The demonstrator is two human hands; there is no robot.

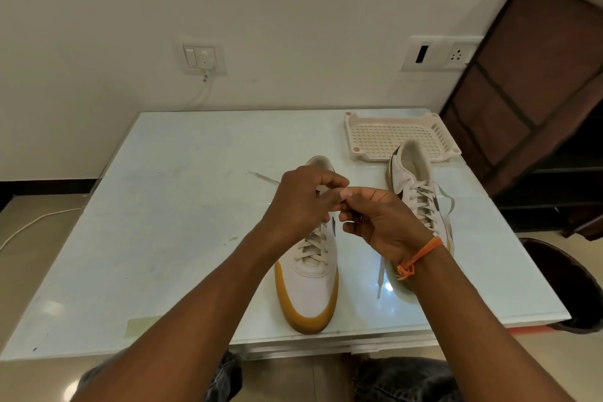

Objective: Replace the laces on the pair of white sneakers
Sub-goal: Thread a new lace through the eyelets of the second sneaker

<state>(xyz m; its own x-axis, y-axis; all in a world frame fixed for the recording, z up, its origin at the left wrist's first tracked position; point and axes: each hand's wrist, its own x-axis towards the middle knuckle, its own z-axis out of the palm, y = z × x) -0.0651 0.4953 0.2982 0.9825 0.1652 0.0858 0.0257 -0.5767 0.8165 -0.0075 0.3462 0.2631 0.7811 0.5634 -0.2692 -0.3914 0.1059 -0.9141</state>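
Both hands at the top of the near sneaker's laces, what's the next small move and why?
Probably pull the lace free of the top eyelets. Both hands, left hand and right hand, pinch the lace above the near sneaker, whose lower rows remain threaded, so unlacing looks barely begun.

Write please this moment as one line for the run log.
left hand: pinches lace | right hand: pinches lace | near sneaker: laced, under hands | far sneaker: laced, ends loose | tray: behind

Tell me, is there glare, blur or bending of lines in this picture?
Head view: a bright glare spot on the glossy table beside the right shoe; the table edges and brown rack lean from wide-angle distortion; both hands look slightly soft.
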